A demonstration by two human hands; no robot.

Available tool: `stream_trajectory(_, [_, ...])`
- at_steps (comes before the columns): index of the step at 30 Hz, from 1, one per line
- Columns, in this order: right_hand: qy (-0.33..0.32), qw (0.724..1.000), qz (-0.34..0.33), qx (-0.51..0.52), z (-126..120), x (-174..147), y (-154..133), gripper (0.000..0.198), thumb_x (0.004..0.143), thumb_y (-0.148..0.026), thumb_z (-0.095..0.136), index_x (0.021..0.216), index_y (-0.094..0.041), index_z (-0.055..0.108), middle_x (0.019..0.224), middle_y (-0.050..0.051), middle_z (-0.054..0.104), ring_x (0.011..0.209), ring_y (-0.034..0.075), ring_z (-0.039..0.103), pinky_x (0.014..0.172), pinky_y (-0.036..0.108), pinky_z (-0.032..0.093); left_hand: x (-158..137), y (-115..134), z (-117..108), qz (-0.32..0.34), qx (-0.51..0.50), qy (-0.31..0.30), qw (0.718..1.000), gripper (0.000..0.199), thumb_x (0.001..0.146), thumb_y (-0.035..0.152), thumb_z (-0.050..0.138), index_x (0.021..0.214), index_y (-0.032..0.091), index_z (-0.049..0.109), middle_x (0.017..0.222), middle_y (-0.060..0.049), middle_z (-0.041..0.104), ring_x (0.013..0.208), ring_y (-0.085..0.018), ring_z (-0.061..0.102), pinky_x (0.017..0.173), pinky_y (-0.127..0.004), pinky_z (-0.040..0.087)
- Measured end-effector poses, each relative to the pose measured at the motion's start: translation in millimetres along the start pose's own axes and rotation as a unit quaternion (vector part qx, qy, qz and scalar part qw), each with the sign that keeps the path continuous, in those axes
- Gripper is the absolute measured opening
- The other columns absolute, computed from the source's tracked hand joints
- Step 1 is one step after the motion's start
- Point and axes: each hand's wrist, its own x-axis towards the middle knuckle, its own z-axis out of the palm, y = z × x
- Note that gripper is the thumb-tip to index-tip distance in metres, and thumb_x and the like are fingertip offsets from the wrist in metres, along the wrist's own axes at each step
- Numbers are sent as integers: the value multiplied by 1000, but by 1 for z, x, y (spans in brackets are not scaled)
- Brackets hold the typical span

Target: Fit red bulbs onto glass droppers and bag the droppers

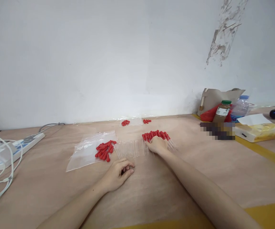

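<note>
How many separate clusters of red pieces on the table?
4: pile at the right edge of the plastic bag; left rear cluster; right rear cluster, both near the wall; row at the right hand, which hides part of it.

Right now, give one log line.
left hand: curled, near thin clear tubes; right hand: touching clear tubes with red bulbs; loose red bulbs: mostly on clear plastic bag

Left hand (119, 173) is loosely curled; right hand (157, 145), arm extended, is nearer the desk's (149, 190) back edge, fingertips partly hidden.
</note>
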Motion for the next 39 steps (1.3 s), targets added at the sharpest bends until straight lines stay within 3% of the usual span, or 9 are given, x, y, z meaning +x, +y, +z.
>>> stream_trajectory(9, [59,994,-92,14,6,-7,-10,26,77,-39,45,75,-21,63,79,5,66,82,20,58,78,36,27,-1,0,-1,9,-20,-2,1000,15,82,23,47,91,20,59,79,-2,55,68,-13,50,61,-23,41])
stream_trajectory(17, [17,994,-86,-64,11,-7,-35,28,79,-27,41,82,-12,65,86,17,65,81,26,60,79,42,25,-1,1,-2,8,-10,-8,1000,16,83,23,46,90,19,59,77,-2,54,67,-13,50,60,-23,40])
stream_trajectory(24, [-21,996,-77,-50,8,-5,-48,25,78,-23,43,80,-11,65,85,18,65,81,26,60,79,41,28,-2,3,0,-5,-20,19,1000,14,82,24,48,89,19,58,76,-1,55,66,-12,50,58,-22,40])
stream_trajectory(28, [-10,994,-108,-20,-6,-20,-26,33,84,-29,32,90,-9,58,86,17,64,78,23,59,67,33,34,4,-7,-27,-43,17,109,993,19,79,32,50,69,16,54,68,-1,56,63,-13,50,55,-22,38])
stream_trajectory(30, [-20,983,-170,60,-11,-31,-5,31,86,-30,29,88,-11,54,80,13,63,68,19,57,57,27,35,13,-19,-52,-77,48,133,987,23,79,36,50,69,16,53,65,-1,56,60,-13,51,55,-23,39])
stream_trajectory(33, [-34,954,-244,174,-12,-47,29,24,86,-31,32,88,-17,50,76,4,60,63,14,53,53,23,35,35,-42,-88,-93,118,66,986,23,80,35,44,75,17,57,74,-3,59,68,-17,55,63,-26,41])
stream_trajectory(35, [-7,940,-262,218,-8,-56,46,24,86,-30,34,97,-17,50,74,3,60,63,14,53,55,23,37,53,-59,-104,-82,152,17,985,21,76,33,47,81,18,61,85,-5,59,80,-19,54,71,-28,39])
stream_trajectory(39, [34,935,-260,238,-1,-64,62,32,84,-28,37,110,-15,51,78,6,63,67,16,56,59,27,41,86,-85,-111,-95,136,-65,984,19,63,34,60,75,20,66,82,-3,62,77,-19,55,68,-25,40])
